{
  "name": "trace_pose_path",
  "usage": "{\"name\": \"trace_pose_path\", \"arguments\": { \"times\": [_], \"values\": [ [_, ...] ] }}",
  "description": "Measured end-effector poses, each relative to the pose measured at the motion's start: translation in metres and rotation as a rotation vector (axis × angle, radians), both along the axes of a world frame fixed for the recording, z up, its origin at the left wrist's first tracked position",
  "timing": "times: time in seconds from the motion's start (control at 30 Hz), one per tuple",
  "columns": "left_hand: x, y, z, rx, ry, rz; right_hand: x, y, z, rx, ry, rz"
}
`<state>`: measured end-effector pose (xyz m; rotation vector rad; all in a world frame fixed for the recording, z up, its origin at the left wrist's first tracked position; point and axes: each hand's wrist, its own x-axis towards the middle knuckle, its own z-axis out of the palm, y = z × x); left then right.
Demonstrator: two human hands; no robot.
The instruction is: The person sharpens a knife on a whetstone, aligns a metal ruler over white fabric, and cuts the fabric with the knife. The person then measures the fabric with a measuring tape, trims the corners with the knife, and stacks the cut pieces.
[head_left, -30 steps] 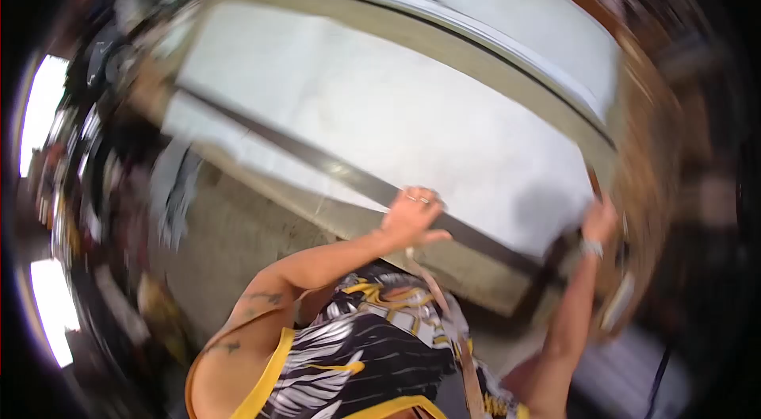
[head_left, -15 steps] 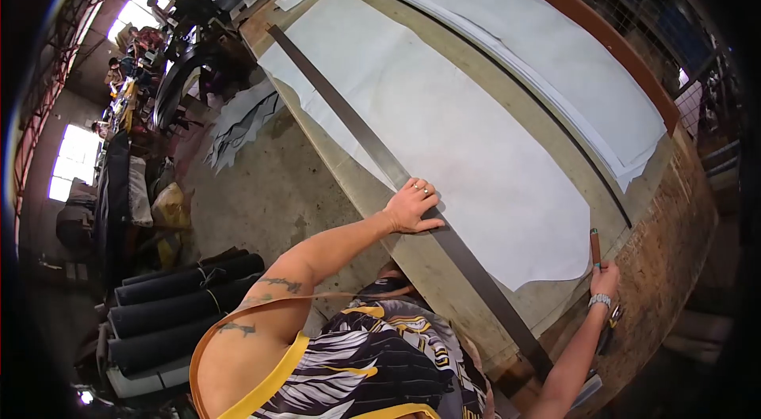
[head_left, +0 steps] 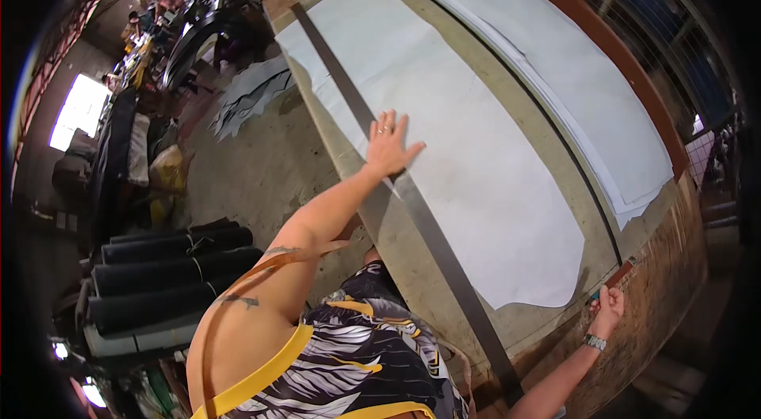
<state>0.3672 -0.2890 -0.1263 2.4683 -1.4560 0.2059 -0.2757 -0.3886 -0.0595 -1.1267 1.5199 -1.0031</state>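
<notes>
Fingers spread, my left hand [head_left: 388, 146] lies flat across a long dark metal straightedge [head_left: 436, 241], with its fingertips near a large white sheet [head_left: 476, 157]. The straightedge runs diagonally over the sheet's near side and over the table [head_left: 412, 284]. At the table's right end my right hand [head_left: 608, 310] is closed around a slim brown-handled tool [head_left: 617, 278], just beyond the sheet's rounded corner. The tool's working end is too small to make out.
A stack of white sheets [head_left: 547, 54] lies on the table's far side, with a black strip [head_left: 590, 181] beside it. Black rolls [head_left: 174, 272] sit at the left. Scraps [head_left: 250, 94] lie on the floor. Several people are at the far upper left.
My left hand has moved up along the straightedge and its fingers have spread. My right hand has shifted lower in view, and its tool now tilts to the right instead of standing nearly vertical.
</notes>
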Motion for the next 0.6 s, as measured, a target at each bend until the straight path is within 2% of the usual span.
{"name": "trace_pose_path", "arguments": {
  "times": [0.07, 0.2, 0.3, 0.37, 0.43, 0.5, 0.6],
  "values": [
    [0.037, -0.032, 0.004, 0.075, 0.065, 0.067, 0.014, 0.007, 0.021, -0.056, -0.096, -0.095],
    [0.105, -0.105, 0.008, 0.175, 0.061, 0.108, 0.013, 0.029, 0.051, -0.133, -0.013, -0.183],
    [0.151, -0.166, 0.008, 0.163, 0.050, 0.011, 0.013, 0.056, 0.085, -0.174, -0.027, -0.305],
    [0.179, -0.205, 0.011, 0.181, 0.049, -0.057, 0.011, 0.076, 0.106, -0.261, -0.016, -0.265],
    [0.203, -0.246, 0.011, 0.191, 0.029, -0.109, 0.079, 0.092, 0.160, -0.103, -0.235, -0.413],
    [0.219, -0.272, 0.008, 0.216, -0.008, -0.142, 0.082, 0.103, 0.164, -0.170, -0.062, -0.490],
    [0.236, -0.296, 0.015, 0.265, -0.025, -0.196, 0.100, 0.109, 0.172, -0.109, -0.120, -0.625]
  ]
}}
